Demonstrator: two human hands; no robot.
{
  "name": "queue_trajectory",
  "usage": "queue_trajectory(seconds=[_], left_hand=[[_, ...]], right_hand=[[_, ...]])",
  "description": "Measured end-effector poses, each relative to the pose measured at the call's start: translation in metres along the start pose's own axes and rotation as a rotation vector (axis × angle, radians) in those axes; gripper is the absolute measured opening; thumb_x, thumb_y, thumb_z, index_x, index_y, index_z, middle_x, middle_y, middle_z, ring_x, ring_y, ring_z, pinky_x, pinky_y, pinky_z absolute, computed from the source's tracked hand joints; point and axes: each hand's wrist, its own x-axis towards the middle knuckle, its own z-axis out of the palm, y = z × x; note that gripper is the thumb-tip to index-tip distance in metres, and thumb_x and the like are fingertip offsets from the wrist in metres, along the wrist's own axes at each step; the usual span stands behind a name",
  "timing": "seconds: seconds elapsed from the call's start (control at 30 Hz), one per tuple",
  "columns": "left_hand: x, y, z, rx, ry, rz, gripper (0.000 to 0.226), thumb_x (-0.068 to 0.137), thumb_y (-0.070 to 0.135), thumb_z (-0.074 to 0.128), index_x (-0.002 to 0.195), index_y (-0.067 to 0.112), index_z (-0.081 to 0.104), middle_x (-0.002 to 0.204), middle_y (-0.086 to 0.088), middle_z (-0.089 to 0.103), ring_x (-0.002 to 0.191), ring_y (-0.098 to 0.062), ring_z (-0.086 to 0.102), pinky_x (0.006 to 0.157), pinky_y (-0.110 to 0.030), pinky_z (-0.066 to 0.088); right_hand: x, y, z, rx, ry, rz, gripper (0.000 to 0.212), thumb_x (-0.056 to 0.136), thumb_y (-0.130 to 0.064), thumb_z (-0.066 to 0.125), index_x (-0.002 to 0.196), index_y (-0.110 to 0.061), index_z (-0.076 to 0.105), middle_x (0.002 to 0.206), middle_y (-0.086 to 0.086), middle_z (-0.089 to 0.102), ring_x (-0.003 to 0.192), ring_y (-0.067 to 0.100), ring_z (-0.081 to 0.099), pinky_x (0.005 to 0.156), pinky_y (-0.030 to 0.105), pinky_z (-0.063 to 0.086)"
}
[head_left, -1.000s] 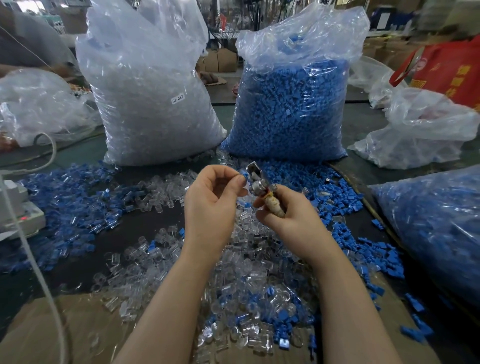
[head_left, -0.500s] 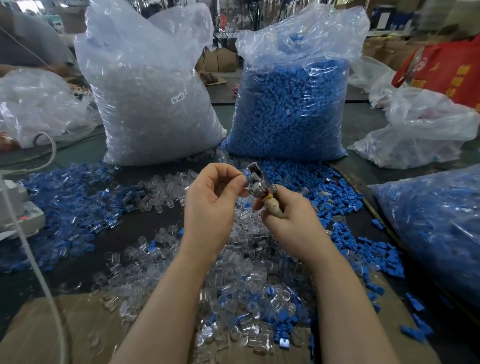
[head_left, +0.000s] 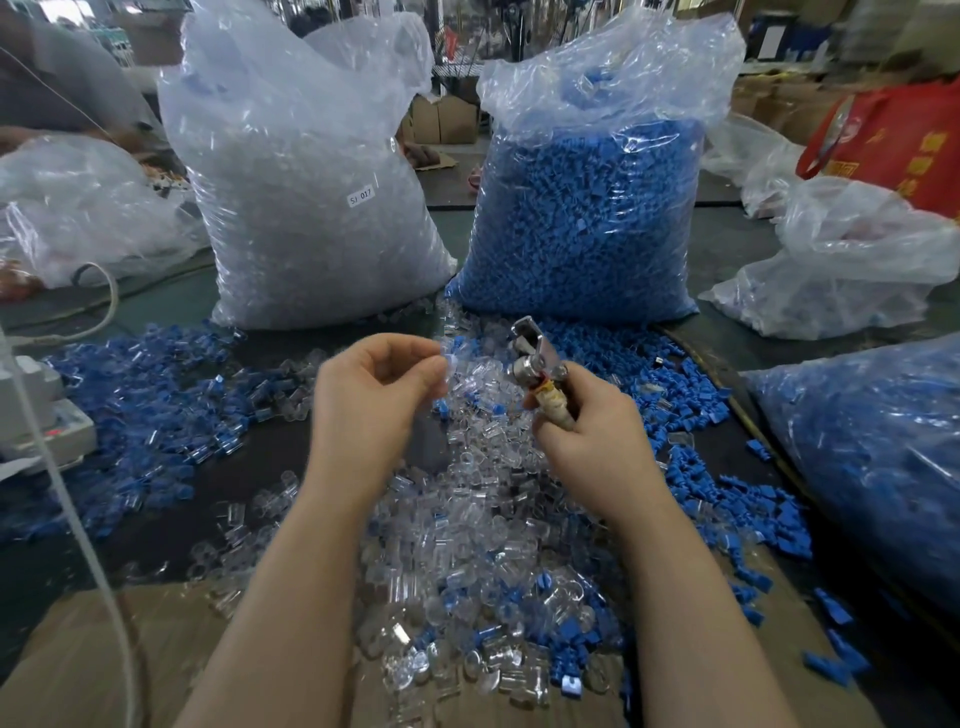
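My right hand (head_left: 592, 441) grips a small metal tool (head_left: 535, 364) with a taped handle, its metal head pointing up and left. My left hand (head_left: 374, 410) is raised beside it, a short gap away, with thumb and forefinger pinching a small clear plastic piece (head_left: 448, 364) that looks blurred. Under both hands lies a heap of clear plastic caps (head_left: 467, 545) mixed with small blue plastic parts (head_left: 691, 395).
Two tall plastic bags stand behind: clear caps (head_left: 306, 208) on the left, blue parts (head_left: 587, 218) on the right. Another bag of blue parts (head_left: 872, 457) lies at the right. Blue pieces (head_left: 150, 405) spread left, near a white device (head_left: 36, 415) and cable.
My left hand has drawn away to the left from the tool head, taking the small piece with it. My right hand and the tool have barely shifted.
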Motion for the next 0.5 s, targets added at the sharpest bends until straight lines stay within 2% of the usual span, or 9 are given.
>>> queue_trajectory(seconds=[0.07, 0.13, 0.27, 0.37, 0.5], left_hand=[[0.009, -0.009, -0.024, 0.215, 0.111, -0.014, 0.012, 0.084, 0.015, 0.075, 0.082, 0.026, 0.072, 0.071, 0.005, 0.073, 0.07, -0.009, 0.071, 0.066, -0.022, 0.057], [0.016, -0.019, -0.05, 0.516, 0.227, -0.034, 0.012, 0.083, 0.021, 0.075, 0.076, 0.029, 0.069, 0.074, 0.006, 0.072, 0.076, -0.014, 0.068, 0.073, -0.031, 0.053], [0.018, -0.039, -0.083, 0.966, 0.364, -0.19, 0.007, 0.085, 0.017, 0.073, 0.091, 0.018, 0.076, 0.098, -0.015, 0.071, 0.097, -0.038, 0.061, 0.082, -0.044, 0.049], [0.017, -0.048, -0.094, 1.022, 0.405, -0.328, 0.012, 0.086, 0.01, 0.07, 0.096, 0.013, 0.076, 0.106, -0.022, 0.068, 0.1, -0.043, 0.06, 0.08, -0.048, 0.051], [0.015, -0.048, -0.097, 1.011, 0.413, -0.394, 0.019, 0.087, 0.008, 0.07, 0.105, 0.009, 0.075, 0.111, -0.025, 0.066, 0.101, -0.044, 0.06, 0.081, -0.048, 0.052]], right_hand=[[0.001, 0.002, -0.001, 0.001, 0.04, 0.021, 0.018, 0.071, -0.027, 0.049, 0.083, -0.018, 0.059, 0.068, 0.001, 0.061, 0.063, 0.025, 0.055, 0.061, 0.05, 0.05], [0.002, 0.003, -0.002, 0.008, 0.06, 0.036, 0.016, 0.071, -0.028, 0.052, 0.082, -0.019, 0.058, 0.068, 0.003, 0.061, 0.061, 0.024, 0.053, 0.061, 0.049, 0.049], [0.002, 0.003, -0.001, 0.007, 0.063, 0.041, 0.013, 0.071, -0.029, 0.053, 0.08, -0.021, 0.057, 0.068, 0.001, 0.059, 0.059, 0.02, 0.05, 0.058, 0.044, 0.046], [0.002, 0.004, -0.002, 0.002, 0.047, 0.045, 0.011, 0.074, -0.028, 0.054, 0.081, -0.021, 0.058, 0.067, -0.002, 0.059, 0.059, 0.018, 0.05, 0.057, 0.043, 0.045], [0.002, 0.003, -0.002, -0.009, 0.038, 0.045, 0.008, 0.075, -0.026, 0.055, 0.082, -0.022, 0.058, 0.064, -0.002, 0.058, 0.059, 0.019, 0.051, 0.058, 0.044, 0.046]])
